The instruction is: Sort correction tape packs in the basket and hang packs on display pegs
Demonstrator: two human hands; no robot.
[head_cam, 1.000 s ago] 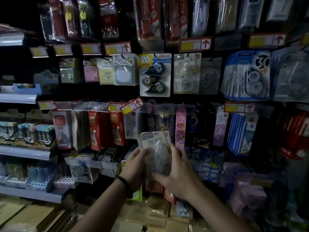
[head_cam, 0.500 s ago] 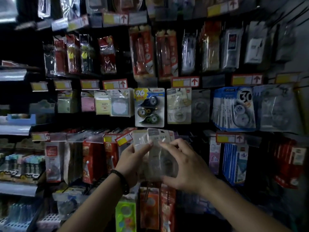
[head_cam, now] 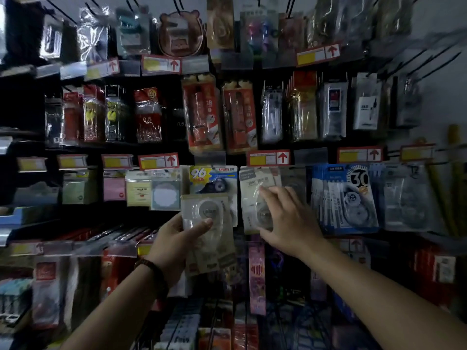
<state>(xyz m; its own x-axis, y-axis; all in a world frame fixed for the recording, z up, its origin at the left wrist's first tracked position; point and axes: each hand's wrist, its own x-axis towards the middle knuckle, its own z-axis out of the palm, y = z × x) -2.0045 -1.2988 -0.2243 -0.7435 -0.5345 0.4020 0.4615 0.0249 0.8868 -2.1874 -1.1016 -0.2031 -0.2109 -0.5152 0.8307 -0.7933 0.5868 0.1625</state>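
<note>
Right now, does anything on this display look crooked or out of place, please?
The price tag at upper right slants up to its right, while the lower tag above the right hand sits level. Otherwise nothing stands out.

A beige-carded correction tape pack (head_cam: 214, 248) is standing upright in the left hand (head_cam: 174, 243); a matching pack (head_cam: 252, 183) is hanging just right of it, gripped by the right hand (head_cam: 285, 221).

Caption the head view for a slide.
Left hand holds correction tape packs; right hand grips a matching pack hanging on the display.
</note>
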